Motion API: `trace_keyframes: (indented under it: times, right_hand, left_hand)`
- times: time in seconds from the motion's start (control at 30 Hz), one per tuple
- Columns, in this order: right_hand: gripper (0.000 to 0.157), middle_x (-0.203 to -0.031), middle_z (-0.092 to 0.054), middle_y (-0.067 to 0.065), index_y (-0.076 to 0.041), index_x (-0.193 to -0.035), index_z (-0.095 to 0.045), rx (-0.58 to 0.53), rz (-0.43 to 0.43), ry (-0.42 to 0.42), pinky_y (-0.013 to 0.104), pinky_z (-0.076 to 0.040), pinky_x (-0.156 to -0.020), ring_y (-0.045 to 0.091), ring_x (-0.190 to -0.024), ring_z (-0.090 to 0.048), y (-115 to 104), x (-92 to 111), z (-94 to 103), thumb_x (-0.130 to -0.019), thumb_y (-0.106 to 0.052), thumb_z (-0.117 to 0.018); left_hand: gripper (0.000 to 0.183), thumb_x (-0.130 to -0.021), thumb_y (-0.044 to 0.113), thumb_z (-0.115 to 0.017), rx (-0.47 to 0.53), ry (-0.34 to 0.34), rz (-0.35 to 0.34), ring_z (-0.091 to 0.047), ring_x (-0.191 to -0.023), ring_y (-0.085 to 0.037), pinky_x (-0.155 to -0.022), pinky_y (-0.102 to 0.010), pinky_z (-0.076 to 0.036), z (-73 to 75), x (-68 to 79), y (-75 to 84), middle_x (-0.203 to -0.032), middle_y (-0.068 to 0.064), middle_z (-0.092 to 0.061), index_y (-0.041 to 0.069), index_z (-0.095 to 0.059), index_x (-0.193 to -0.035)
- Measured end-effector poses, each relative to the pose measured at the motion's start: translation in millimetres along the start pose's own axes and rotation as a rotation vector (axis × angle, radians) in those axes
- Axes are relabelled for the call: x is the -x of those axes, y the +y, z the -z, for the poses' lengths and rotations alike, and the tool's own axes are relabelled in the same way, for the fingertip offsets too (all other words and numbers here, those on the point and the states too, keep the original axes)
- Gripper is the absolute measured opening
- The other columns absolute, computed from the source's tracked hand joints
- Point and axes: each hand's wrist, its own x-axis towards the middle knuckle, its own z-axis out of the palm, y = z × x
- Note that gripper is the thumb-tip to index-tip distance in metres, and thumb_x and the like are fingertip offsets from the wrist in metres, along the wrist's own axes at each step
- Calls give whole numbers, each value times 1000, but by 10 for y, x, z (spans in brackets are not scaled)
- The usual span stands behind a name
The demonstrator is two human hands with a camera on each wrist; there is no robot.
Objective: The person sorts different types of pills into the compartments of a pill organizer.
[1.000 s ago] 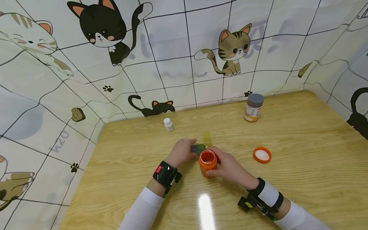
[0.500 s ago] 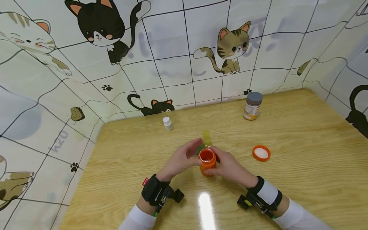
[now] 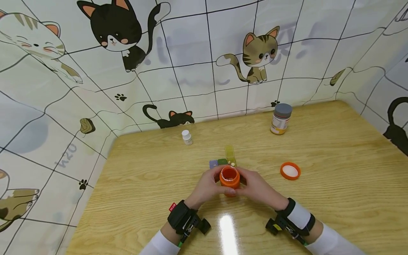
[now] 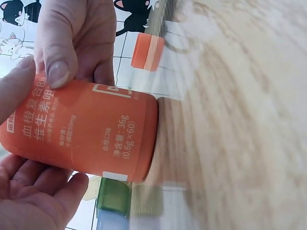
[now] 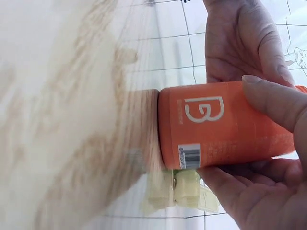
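Observation:
An open orange vitamin bottle (image 3: 230, 177) stands upright on the table, its label facing the left wrist camera. My left hand (image 3: 206, 184) holds it from the left, with the thumb on the near side. My right hand (image 3: 258, 186) grips it from the right, thumb across the front; the thumbs come close together. Just behind the bottle is a pill organizer (image 3: 222, 162) with coloured compartments. Its yellow lid (image 3: 229, 151) is raised, and small pale pills show in that compartment. The bottle and hands hide part of the organizer.
An orange screw cap (image 3: 290, 171) lies upside down to the right. A small white bottle (image 3: 187, 137) stands near the back edge at left. Farther right stands a grey-capped jar (image 3: 281, 119). A cat-patterned curtain (image 3: 197, 71) hangs behind the wooden table (image 3: 143, 187).
My left hand has left the pill organizer, come back toward me and taken hold of the orange bottle's left side. My right hand stays on the bottle, which has barely moved.

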Motion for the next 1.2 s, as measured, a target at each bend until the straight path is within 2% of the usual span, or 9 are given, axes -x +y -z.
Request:
trace_keyframes:
  times: [0.13,0.23,0.3,0.37,0.43,0.5,0.63,0.83,1.2]
  right_hand:
    - [61,-125,-51,20,3,-129,-44,-28,-64,-15,41,-43,-91,29,-114,-48,-41,79,174,-79,-18,-73]
    - [65,-128,-47,26,7,-133,-37,-12,-109,39,43,-42,-92,33,-116,-45,-63,165,442,-82,-18,-70]
    - [66,-130,-44,29,10,-134,-32,65,-130,94,47,-41,-92,37,-116,-44,-43,223,657,-85,-18,-67]
    - [69,-131,-42,31,10,-136,-30,191,-163,132,52,-40,-92,42,-115,-43,28,280,855,-86,-22,-66]
    - [72,-130,-40,34,13,-134,-30,333,-201,126,57,-38,-91,46,-115,-40,129,332,1014,-85,-25,-67]
    - [75,-129,-38,38,16,-131,-31,433,-244,82,60,-36,-91,50,-114,-38,244,383,1118,-83,-27,-68]
    - [74,-120,-44,40,20,-121,-41,551,-289,18,60,-36,-89,51,-109,-41,433,477,1162,-75,-27,-75]
    - [67,-105,-55,33,18,-110,-50,578,-242,53,54,-44,-80,43,-95,-52,543,551,1109,-66,-22,-81]
    - [56,-98,-60,24,12,-108,-54,585,-267,52,49,-47,-73,33,-85,-57,485,513,1092,-69,-19,-77]
  left_hand:
    - [60,-73,2,-75,-1,-7,20,-50,-108,-11,-96,-34,-38,-4,31,127,-120,-7,-57,1,-50,-127]
    - [58,-73,1,-75,-10,-11,28,-52,-106,-12,-94,-32,-40,3,60,254,-119,-10,-58,-1,-50,-126]
    - [57,-73,0,-74,-16,-10,37,-53,-105,-12,-93,-30,-41,9,77,307,-118,-10,-58,-1,-50,-125]
    - [56,-73,0,-74,-23,-2,50,-53,-104,-12,-92,-30,-41,15,92,334,-118,-10,-58,0,-51,-125]
    - [56,-73,1,-74,-30,2,61,-53,-104,-12,-92,-30,-41,19,104,345,-117,-10,-58,1,-51,-125]
    - [56,-74,1,-74,-37,6,69,-53,-103,-11,-92,-30,-41,21,114,347,-117,-9,-58,1,-51,-125]
    - [56,-74,1,-74,-35,5,69,-53,-104,-11,-93,-31,-41,26,117,340,-118,-9,-58,2,-51,-125]
    - [57,-74,1,-74,-25,-10,62,-52,-106,-10,-95,-33,-40,45,111,334,-119,-9,-58,2,-50,-126]
    - [55,-75,3,-74,-44,-22,72,-52,-105,-10,-94,-31,-40,34,100,352,-118,-9,-58,2,-51,-125]
